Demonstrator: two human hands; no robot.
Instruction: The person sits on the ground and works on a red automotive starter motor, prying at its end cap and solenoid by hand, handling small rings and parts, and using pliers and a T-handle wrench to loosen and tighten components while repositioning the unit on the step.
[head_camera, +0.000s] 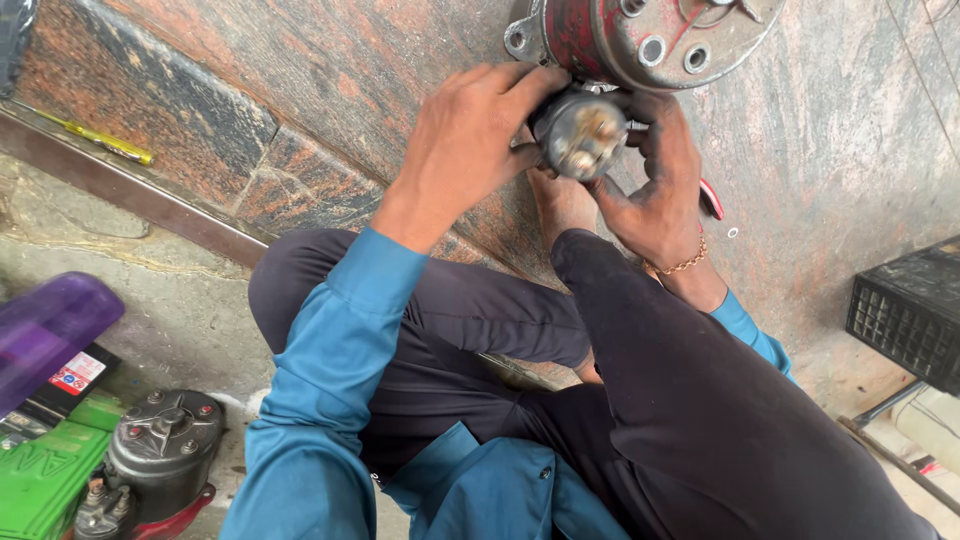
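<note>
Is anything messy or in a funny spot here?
A few things. A yellow-handled screwdriver lies alone on the stone ledge, far from both hands. A small metal ring sits loose on the stone floor near the right hand. That hand looks smeared with dark grease. The left hand looks cleaner.

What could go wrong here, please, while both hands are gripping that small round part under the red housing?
1. The left hand and right hand look greasy, so the small round part might slip and drop onto the bare foot just below it.
2. The red housing seems to rest loosely on the stone floor; it may shift under a hard pull.
3. The bracelet on the right wrist could snag on an edge.
</note>
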